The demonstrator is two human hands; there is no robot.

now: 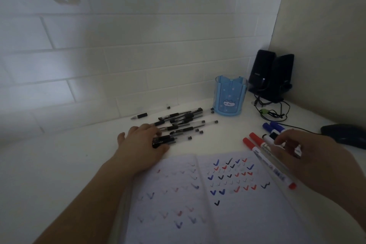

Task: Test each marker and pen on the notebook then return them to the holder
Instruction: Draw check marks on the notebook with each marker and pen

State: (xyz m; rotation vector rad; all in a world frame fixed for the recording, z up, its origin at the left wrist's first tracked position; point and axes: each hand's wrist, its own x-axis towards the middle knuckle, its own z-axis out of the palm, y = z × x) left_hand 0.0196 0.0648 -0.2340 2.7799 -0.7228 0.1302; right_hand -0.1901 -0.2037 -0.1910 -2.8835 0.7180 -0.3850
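At the near edge of the pen pile point(178, 125), the left hand point(141, 145) lies palm down with fingers spread and nearly straight, fingertips resting on the closest black-gripped pens. The right hand point(309, 156) curls its fingers round a bundle of whiteboard markers point(271, 156), red-capped ones jutting out toward the pile and blue-capped ones just behind. The open notebook point(217, 200) lies between and below both hands, its pages covered in red, blue and black check marks. The blue pen holder point(229, 98) with a cartoon cat face stands upright beyond the pile, near the wall. Two dark speakers point(271, 73) stand in the corner, and a dark mouse point(344, 134) lies at right.
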